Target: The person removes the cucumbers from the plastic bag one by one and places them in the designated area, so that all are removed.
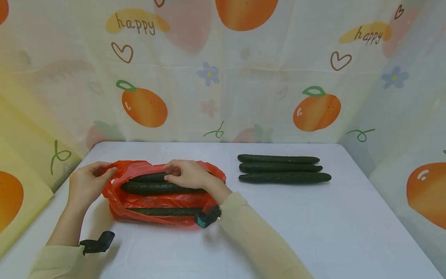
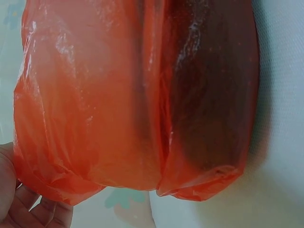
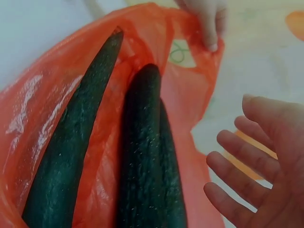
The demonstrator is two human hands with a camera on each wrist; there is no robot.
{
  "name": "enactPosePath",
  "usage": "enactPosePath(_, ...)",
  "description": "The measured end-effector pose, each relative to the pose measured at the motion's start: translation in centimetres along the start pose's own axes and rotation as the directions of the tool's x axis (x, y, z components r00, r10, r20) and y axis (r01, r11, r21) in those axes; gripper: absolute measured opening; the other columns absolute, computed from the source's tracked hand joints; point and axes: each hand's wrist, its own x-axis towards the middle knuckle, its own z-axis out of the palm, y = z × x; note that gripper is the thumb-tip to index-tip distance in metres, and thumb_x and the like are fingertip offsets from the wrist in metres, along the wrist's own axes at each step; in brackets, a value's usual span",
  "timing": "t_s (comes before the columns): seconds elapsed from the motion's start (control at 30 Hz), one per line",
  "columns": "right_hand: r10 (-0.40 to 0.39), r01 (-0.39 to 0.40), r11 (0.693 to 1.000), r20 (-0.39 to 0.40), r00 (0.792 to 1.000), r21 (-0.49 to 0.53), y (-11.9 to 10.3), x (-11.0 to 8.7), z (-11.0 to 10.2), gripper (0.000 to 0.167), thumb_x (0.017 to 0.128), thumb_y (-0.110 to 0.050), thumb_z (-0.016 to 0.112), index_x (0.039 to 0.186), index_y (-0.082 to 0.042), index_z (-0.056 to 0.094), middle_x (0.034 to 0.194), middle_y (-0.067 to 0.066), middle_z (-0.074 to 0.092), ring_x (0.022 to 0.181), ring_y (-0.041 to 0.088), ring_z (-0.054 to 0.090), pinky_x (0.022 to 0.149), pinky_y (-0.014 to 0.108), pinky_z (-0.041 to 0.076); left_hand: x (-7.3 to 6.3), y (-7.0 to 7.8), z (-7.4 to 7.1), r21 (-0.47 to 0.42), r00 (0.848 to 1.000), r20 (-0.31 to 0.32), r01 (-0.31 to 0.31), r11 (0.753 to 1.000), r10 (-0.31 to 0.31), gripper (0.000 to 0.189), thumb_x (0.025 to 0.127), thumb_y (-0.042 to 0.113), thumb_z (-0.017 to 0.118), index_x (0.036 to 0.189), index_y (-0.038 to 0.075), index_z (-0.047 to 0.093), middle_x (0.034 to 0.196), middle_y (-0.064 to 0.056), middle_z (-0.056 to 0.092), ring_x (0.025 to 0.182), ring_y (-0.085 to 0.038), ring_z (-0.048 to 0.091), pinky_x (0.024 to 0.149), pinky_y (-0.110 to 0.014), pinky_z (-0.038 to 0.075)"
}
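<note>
The step in hand looks to be loading or unloading the bag (image 1: 153, 201); from here I can't tell which way the cucumbers (image 1: 160, 188) are going. The left hand (image 1: 88, 182) pinches the bag's left edge between thumb and fingers. The right hand (image 1: 193, 176) hangs over the far side, fingers parted and loosely bent, with hold of nothing. I'd say the next move calls for the left to steady that edge while the right gets clear of the thin plastic without snagging it. The bag lies on the table (image 1: 313, 232) between the hands, three cucumbers inside: two side by side just below the right hand, one apart along the near edge. Three more lie in a row (image 1: 280, 167) to the right, well apart from both hands.
</note>
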Motion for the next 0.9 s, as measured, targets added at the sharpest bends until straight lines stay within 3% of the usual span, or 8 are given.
enactPosePath(0.57, 0.102, -0.105, 0.994, 0.078, 0.992, 0.035, 1.9, 1.7, 1.9, 0.036, 0.090, -0.030, 0.057, 0.122, -0.013, 0.058, 0.113, -0.005, 0.063, 0.096, 0.004, 0.059, 0.084, 0.016, 0.045, 0.3, 0.2, 0.0, 0.009, 1.000, 0.015, 0.008, 1.000, -0.008, 0.037, 0.090, 0.032, 0.056, 0.109, 0.001, 0.064, 0.098, -0.023, 0.066, 0.090, -0.031, 0.054, 0.054, -0.016, 0.042)
enactPosePath(0.77, 0.116, -0.119, 0.993, 0.102, 0.988, 0.026, 2.5, 1.6, 2.3, 0.037, 0.091, -0.032, 0.056, 0.123, -0.015, 0.057, 0.117, -0.005, 0.062, 0.099, 0.004, 0.059, 0.085, 0.018, 0.045, 0.4, 0.1, 0.0, 0.009, 1.000, 0.014, -0.001, 1.000, 0.001, 0.037, 0.090, 0.031, 0.056, 0.108, 0.001, 0.064, 0.097, -0.023, 0.066, 0.090, -0.031, 0.054, 0.054, -0.015, 0.042)
enactPosePath(0.9, 0.134, -0.133, 0.991, 0.148, 0.980, -0.014, 2.5, 1.6, 2.6, 0.040, 0.091, -0.034, 0.055, 0.127, -0.017, 0.055, 0.122, -0.006, 0.060, 0.108, 0.005, 0.055, 0.093, 0.021, 0.042, 0.5, 0.1, 0.0, 0.008, 1.000, 0.002, -0.011, 1.000, 0.011, 0.036, 0.090, 0.031, 0.057, 0.107, 0.001, 0.065, 0.097, -0.023, 0.066, 0.089, -0.031, 0.053, 0.053, -0.014, 0.041)
